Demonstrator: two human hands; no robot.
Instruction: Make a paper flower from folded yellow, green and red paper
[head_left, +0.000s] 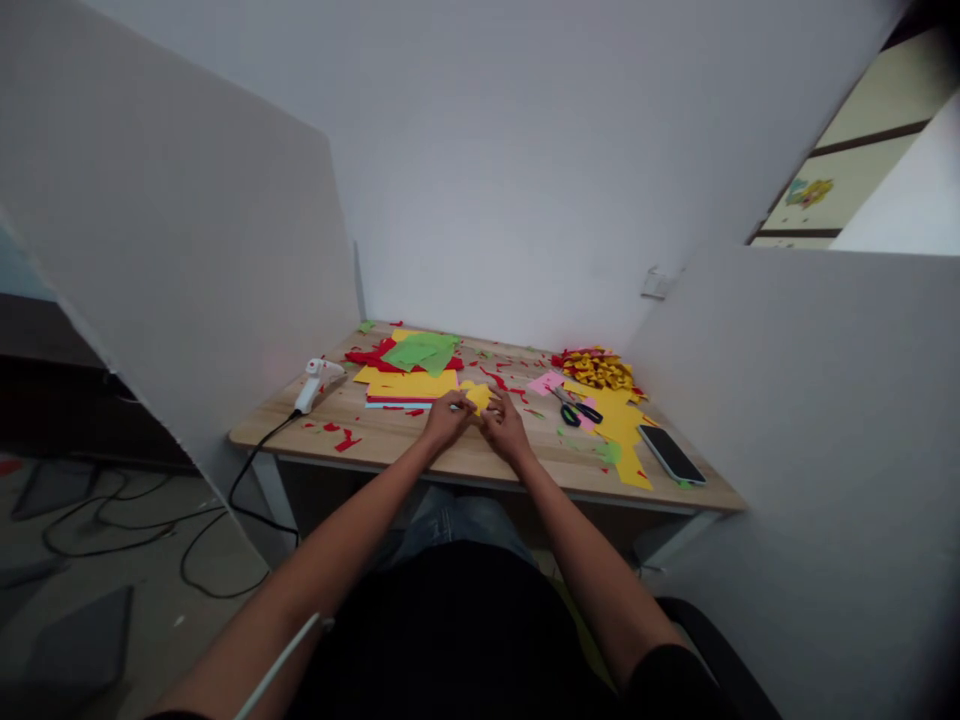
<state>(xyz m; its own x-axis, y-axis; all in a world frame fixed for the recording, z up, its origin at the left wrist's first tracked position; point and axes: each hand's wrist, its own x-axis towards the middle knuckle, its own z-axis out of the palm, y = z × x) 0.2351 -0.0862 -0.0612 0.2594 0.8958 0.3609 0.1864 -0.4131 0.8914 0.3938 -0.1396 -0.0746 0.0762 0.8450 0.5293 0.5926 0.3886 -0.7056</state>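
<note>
A small yellow paper cutout (478, 397) is held between my two hands above the front middle of the table. My left hand (448, 417) pinches its left side with thumb and fingers. On the opposite edge, my right hand (504, 425) has its fingers closed round the paper. Just behind my left hand lies a stack of yellow sheets (412, 385), with red and light blue sheets showing under it. Green tissue-like paper (424, 351) and crumpled red paper (367, 358) rest on the stack's far side.
A white glue gun (315, 384) stands at the table's left, its black cord (259, 445) dropping over the edge. Scissors (576, 408), yellow paper offcuts (621, 425), a phone (670, 454) and a heap of yellow-red folded pieces (600, 368) lie right. Red scraps (347, 440) are scattered about.
</note>
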